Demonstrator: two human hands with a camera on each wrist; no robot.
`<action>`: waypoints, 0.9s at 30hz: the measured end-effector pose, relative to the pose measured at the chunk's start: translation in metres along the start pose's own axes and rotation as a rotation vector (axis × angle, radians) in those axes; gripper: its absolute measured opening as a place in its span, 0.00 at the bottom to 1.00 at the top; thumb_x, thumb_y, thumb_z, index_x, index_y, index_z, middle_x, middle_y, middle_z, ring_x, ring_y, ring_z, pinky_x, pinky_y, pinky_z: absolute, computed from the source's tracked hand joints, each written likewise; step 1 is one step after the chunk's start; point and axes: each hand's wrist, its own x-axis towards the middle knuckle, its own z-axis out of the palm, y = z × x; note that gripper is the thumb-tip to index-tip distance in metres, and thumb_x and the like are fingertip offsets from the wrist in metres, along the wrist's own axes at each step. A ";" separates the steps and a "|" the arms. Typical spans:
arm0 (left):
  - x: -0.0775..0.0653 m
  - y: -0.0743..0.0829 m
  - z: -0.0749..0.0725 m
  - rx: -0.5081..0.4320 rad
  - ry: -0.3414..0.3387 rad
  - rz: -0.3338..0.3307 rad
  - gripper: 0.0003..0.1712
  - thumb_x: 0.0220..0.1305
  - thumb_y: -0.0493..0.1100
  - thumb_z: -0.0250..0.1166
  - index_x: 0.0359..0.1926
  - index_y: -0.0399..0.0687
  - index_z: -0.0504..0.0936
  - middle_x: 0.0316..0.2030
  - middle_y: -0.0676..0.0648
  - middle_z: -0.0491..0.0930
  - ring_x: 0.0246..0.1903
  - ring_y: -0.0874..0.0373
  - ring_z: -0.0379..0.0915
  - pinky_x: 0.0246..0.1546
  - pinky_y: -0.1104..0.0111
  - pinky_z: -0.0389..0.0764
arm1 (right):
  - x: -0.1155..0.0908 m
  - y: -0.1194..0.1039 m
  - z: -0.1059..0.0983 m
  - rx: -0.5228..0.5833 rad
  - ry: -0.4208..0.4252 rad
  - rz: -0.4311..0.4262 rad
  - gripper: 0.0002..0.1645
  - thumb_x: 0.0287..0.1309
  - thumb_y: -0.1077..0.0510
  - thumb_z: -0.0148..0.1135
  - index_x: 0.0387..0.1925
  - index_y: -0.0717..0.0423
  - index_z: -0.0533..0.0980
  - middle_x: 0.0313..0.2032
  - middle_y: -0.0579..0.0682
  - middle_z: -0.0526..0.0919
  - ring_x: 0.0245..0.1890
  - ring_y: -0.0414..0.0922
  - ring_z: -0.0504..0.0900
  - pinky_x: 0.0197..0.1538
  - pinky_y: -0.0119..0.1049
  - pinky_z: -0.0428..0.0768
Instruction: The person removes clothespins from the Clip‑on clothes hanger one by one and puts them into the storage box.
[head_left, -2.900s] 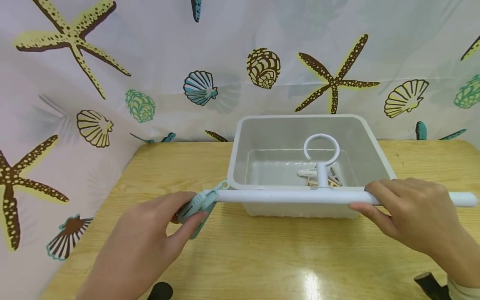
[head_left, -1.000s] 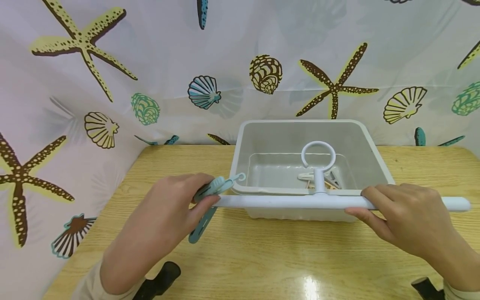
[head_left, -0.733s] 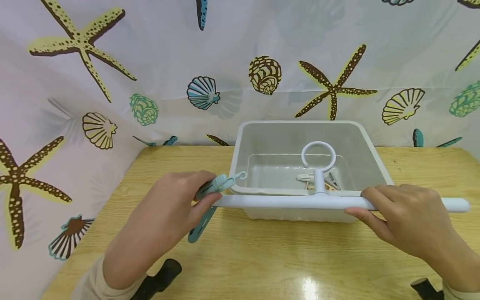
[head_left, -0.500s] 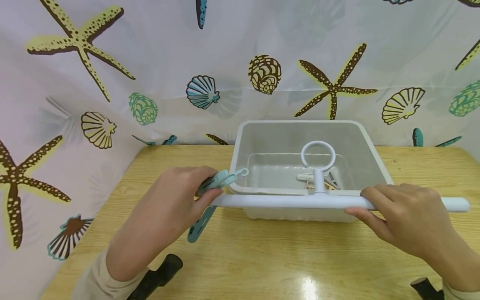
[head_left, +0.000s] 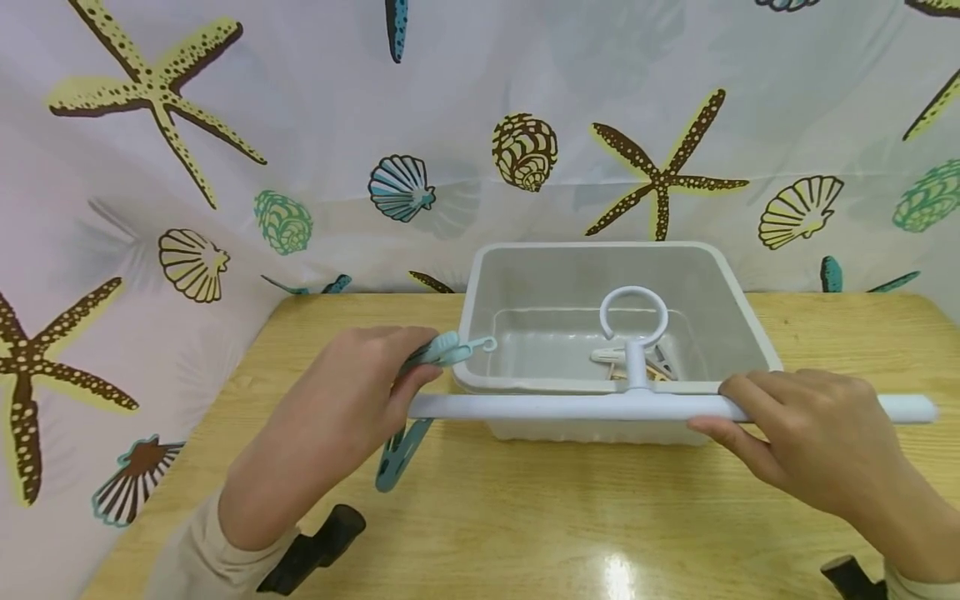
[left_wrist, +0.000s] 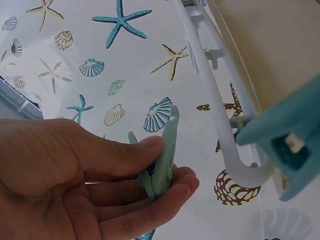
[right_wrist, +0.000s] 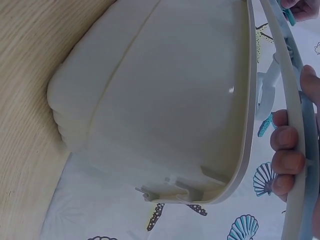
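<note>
My left hand (head_left: pixel 351 396) pinches a teal clothespin (head_left: pixel 450 350) between thumb and fingers; a small ring sticks out at its tip. It is just above the left end of a white hanger (head_left: pixel 555 407), which has a round open hook in the middle. A second teal clothespin (head_left: pixel 401 457) shows below that end of the bar, and the left wrist view has it blurred and close beside the hanger (left_wrist: pixel 215 95). My right hand (head_left: pixel 810 442) grips the hanger's right part, with fingers curled round the bar in the right wrist view.
Behind the hanger a pale plastic bin (head_left: pixel 480 283) stands on the wooden table (head_left: pixel 525 525), holding several loose clothespins (head_left: pixel 611 357). A curtain (head_left: pixel 465 92) printed with starfish and shells closes off the back and left. Black wrist mounts (head_left: pixel 322 542) show by both forearms.
My left hand has moved up with its clothespin, away from the bar; the hanger's left end now shows and the other clothespin is seen beneath it. My right hand keeps its grip.
</note>
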 end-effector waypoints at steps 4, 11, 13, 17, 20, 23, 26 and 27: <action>0.000 -0.001 0.002 -0.005 0.010 0.027 0.02 0.63 0.34 0.65 0.37 0.39 0.80 0.26 0.51 0.76 0.25 0.59 0.68 0.26 0.68 0.73 | 0.000 -0.001 0.000 0.006 -0.006 0.000 0.35 0.68 0.30 0.39 0.19 0.51 0.66 0.12 0.37 0.61 0.11 0.35 0.51 0.12 0.30 0.51; 0.000 -0.003 0.004 -0.011 0.026 0.050 0.04 0.63 0.32 0.64 0.39 0.37 0.80 0.30 0.49 0.79 0.28 0.57 0.71 0.30 0.65 0.76 | 0.002 -0.002 0.001 0.008 -0.002 -0.010 0.35 0.68 0.30 0.39 0.19 0.51 0.66 0.12 0.37 0.60 0.11 0.34 0.50 0.13 0.29 0.50; 0.001 -0.004 0.004 -0.015 0.029 0.054 0.04 0.63 0.32 0.64 0.39 0.37 0.80 0.30 0.49 0.79 0.28 0.57 0.71 0.31 0.65 0.76 | 0.002 -0.002 0.001 0.009 0.001 -0.011 0.35 0.68 0.30 0.39 0.19 0.51 0.66 0.12 0.37 0.60 0.11 0.34 0.50 0.13 0.29 0.50; 0.003 -0.003 0.004 -0.024 0.019 0.051 0.02 0.63 0.31 0.63 0.37 0.37 0.80 0.29 0.49 0.78 0.27 0.57 0.70 0.30 0.66 0.76 | 0.002 -0.003 0.001 0.012 -0.005 -0.011 0.35 0.68 0.30 0.39 0.18 0.51 0.66 0.12 0.37 0.60 0.11 0.35 0.50 0.13 0.29 0.50; 0.004 -0.003 0.003 -0.022 0.011 0.047 0.01 0.63 0.30 0.63 0.36 0.37 0.79 0.26 0.49 0.75 0.25 0.58 0.68 0.28 0.67 0.74 | 0.001 -0.003 0.002 0.012 -0.012 -0.007 0.35 0.68 0.30 0.38 0.18 0.51 0.66 0.12 0.37 0.60 0.11 0.35 0.50 0.13 0.30 0.50; 0.007 -0.004 0.004 -0.011 0.000 0.043 0.03 0.64 0.30 0.62 0.33 0.38 0.77 0.23 0.49 0.70 0.23 0.57 0.64 0.26 0.67 0.71 | 0.001 -0.004 0.002 0.013 -0.011 -0.007 0.35 0.68 0.30 0.39 0.18 0.51 0.66 0.12 0.37 0.60 0.11 0.35 0.50 0.12 0.30 0.50; 0.013 -0.007 0.006 0.000 -0.007 0.040 0.04 0.64 0.30 0.61 0.31 0.38 0.77 0.22 0.49 0.68 0.22 0.58 0.63 0.27 0.67 0.69 | 0.001 -0.003 0.002 0.010 -0.003 -0.012 0.35 0.68 0.30 0.39 0.18 0.51 0.66 0.13 0.37 0.60 0.11 0.35 0.51 0.12 0.30 0.50; 0.015 -0.008 0.006 0.002 -0.010 0.039 0.04 0.64 0.31 0.61 0.31 0.38 0.77 0.21 0.49 0.68 0.22 0.58 0.63 0.26 0.67 0.69 | 0.001 -0.003 0.002 0.008 -0.002 -0.013 0.35 0.68 0.30 0.39 0.18 0.51 0.66 0.13 0.37 0.60 0.11 0.35 0.51 0.12 0.30 0.50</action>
